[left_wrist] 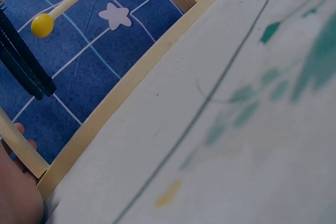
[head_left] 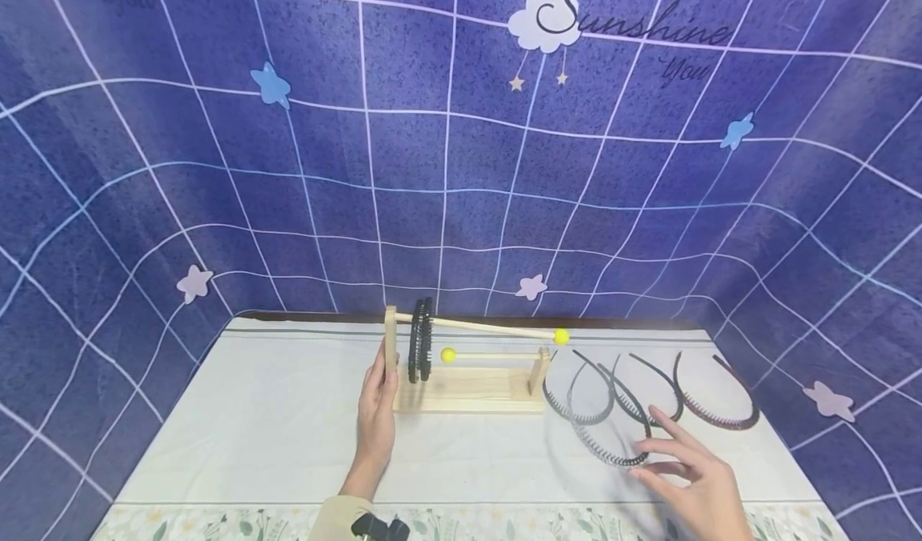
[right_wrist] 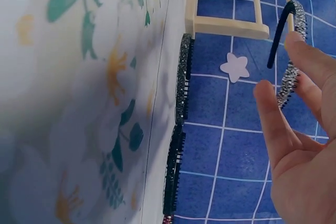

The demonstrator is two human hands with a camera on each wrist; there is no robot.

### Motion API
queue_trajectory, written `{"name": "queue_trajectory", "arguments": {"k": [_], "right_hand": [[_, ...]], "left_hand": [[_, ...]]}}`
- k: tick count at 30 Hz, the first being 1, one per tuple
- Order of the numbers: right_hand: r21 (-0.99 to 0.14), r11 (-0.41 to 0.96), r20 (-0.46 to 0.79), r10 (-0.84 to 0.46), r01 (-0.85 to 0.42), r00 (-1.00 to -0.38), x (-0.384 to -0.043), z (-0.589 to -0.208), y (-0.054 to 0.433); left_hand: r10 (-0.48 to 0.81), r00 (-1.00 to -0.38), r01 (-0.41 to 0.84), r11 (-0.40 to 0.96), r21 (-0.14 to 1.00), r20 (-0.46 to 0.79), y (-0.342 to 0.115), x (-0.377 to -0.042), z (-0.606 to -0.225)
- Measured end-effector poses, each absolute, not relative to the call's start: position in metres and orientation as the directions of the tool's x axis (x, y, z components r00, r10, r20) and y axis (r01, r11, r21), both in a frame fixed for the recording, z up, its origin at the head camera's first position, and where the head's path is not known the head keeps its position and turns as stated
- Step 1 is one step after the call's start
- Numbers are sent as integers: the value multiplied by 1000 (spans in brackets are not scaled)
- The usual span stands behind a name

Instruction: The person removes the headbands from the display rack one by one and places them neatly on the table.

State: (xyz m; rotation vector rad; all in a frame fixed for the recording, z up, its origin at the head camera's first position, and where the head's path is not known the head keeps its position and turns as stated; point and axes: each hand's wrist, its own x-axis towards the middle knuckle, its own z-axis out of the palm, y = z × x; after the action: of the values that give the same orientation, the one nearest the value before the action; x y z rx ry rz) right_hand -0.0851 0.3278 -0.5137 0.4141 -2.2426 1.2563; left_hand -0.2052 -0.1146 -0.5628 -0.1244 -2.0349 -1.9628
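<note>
A wooden stand (head_left: 471, 401) has two rods with yellow ball ends. Black toothed headbands (head_left: 421, 345) hang on its upper rod, near the left upright (head_left: 390, 341). My left hand (head_left: 374, 429) grips that upright; in the left wrist view its fingertips show behind the wood. My right hand (head_left: 695, 477) holds a glittery silver-and-black headband (right_wrist: 289, 80) between thumb and fingers, raised in front of the stand's right side. Beyond it on the table lie a silver headband (head_left: 594, 420), a black one (head_left: 675, 413) and a dark reddish one (head_left: 727, 423).
The stand is on a table with a white cloth (head_left: 274, 413) and a floral border (head_left: 238, 523). A blue gridded curtain (head_left: 461, 157) with stars hangs behind and at both sides. The upper rod's yellow ball (head_left: 561, 336) sticks out past the right post (head_left: 538, 373).
</note>
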Motion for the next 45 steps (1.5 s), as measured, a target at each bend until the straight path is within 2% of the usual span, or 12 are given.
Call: {"name": "queue_trajectory", "arguments": {"k": [10, 21, 32, 36, 42, 45], "right_hand": [[-683, 531, 552, -76, -502, -830, -82, -522, 325], [-637, 672, 405, -124, -377, -906, -74, -531, 332], [-604, 701, 342, -202, -380, -918, -73, -537, 341], [-617, 704, 261, -238, -351, -936, -73, -538, 345], [-654, 736, 36, -199, -174, -979, -73, -531, 345], [-641, 755, -9, -183, -135, -983, -74, -530, 344]], "left_hand": [[-153, -945, 282, 62, 958, 288, -116, -205, -562], [-157, -943, 286, 65, 956, 293, -116, -204, -563], [-158, -947, 271, 82, 959, 281, -117, -203, -562], [-155, -946, 279, 68, 958, 286, -116, -204, -562], [-153, -946, 282, 55, 958, 287, -115, -204, -562], [-155, -945, 284, 53, 957, 289, -115, -204, -562]]}}
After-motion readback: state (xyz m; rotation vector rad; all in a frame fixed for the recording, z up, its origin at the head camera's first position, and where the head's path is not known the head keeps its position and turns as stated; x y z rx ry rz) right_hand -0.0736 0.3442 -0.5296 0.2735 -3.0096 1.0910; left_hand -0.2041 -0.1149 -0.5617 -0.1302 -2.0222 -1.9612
